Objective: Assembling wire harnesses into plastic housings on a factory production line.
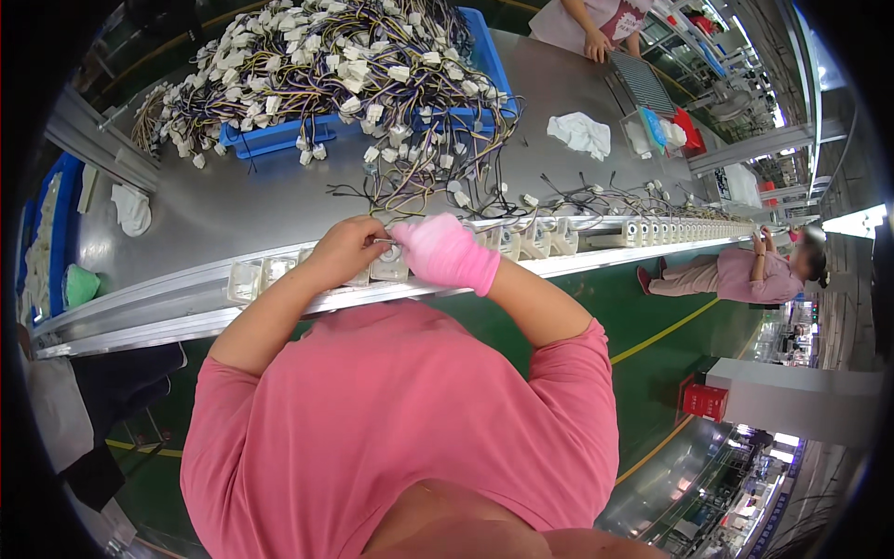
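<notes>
My bare left hand (346, 252) and my right hand (447, 253), in a pink glove, meet at a metal rail (200, 312) along the table's front edge. Both hands have closed fingers, the fingertips nearly touching. A thin light strand, perhaps a wire, shows between them; who grips it is hidden. Just below the fingertips sits a translucent white plastic housing (389, 265) in the rail. Similar housings (245, 279) stand to the left, and more white housings (562, 238) run off to the right. Loose dark wires (410, 191) lie just beyond my hands.
A large heap of wire harnesses (345, 70) with white connectors overflows a blue bin (489, 56). White cloths (579, 135) lie on the metal table (535, 88). A co-worker's hand (597, 43) is at the far side by a grey ridged tray (638, 82); another person (754, 270) stands down the line.
</notes>
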{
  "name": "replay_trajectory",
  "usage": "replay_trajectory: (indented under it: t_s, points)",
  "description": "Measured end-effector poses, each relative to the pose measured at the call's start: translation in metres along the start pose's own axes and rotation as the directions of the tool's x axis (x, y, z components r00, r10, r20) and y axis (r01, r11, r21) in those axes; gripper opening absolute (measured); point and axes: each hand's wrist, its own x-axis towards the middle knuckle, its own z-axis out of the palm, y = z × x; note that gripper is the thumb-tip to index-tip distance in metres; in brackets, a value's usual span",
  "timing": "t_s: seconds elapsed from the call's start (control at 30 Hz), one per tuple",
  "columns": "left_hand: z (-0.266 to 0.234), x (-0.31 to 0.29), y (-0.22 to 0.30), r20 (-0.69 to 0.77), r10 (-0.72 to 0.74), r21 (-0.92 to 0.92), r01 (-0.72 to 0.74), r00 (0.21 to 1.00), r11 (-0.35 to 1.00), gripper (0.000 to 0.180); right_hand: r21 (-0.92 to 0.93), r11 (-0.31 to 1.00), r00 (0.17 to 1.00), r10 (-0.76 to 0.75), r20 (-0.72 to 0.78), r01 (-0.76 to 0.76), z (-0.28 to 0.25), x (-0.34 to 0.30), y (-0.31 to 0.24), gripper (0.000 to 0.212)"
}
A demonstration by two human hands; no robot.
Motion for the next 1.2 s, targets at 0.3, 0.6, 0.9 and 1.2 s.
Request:
replay_trajectory:
  t_s: [0.3, 0.6, 0.9, 1.2]
  points:
    - [0.003, 0.002, 0.001, -0.023, -0.064, -0.072, 0.062, 0.998, 0.995, 0.015, 0.03, 0.998, 0.978, 0.063, -0.201, -0.058, 0.004, 0.005, -0.016, 0.01]
    - [0.001, 0.005, 0.004, 0.007, -0.176, -0.042, 0.177, 0.984, 0.983, 0.021, -0.257, 0.941, 0.951, -0.267, -0.154, 0.222, -0.002, 0.008, -0.008, 0.01]
    - [0.005, 0.004, -0.003, -0.013, -0.086, 0.024, 0.086, 0.996, 0.996, 0.016, -0.215, 0.961, 0.982, -0.186, -0.034, 0.175, -0.008, 0.011, -0.005, 0.014]
    - [0.0, 0.0, -0.001, 0.051, -0.021, 0.08, 0.017, 0.998, 0.997, 0.019, -0.144, 0.981, 0.981, -0.148, -0.124, 0.13, -0.003, 0.006, -0.003, 0.01]
